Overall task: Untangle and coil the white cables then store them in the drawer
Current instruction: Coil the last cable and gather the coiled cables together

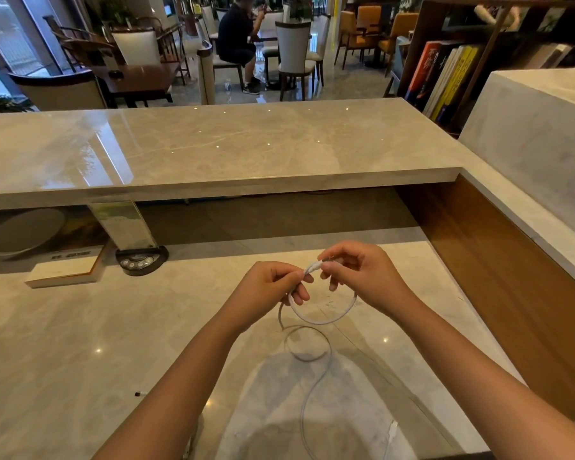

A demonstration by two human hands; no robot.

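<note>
Left hand [273, 287] and right hand [362, 277] pinch white cable [322, 318] (looped below).

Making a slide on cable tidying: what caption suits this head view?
Both hands, left and right, pinch a white cable into a loop above the marble counter.

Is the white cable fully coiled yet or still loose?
Partly coiled: both hands hold one loop of the white cable; the rest trails loose across the counter.
</note>
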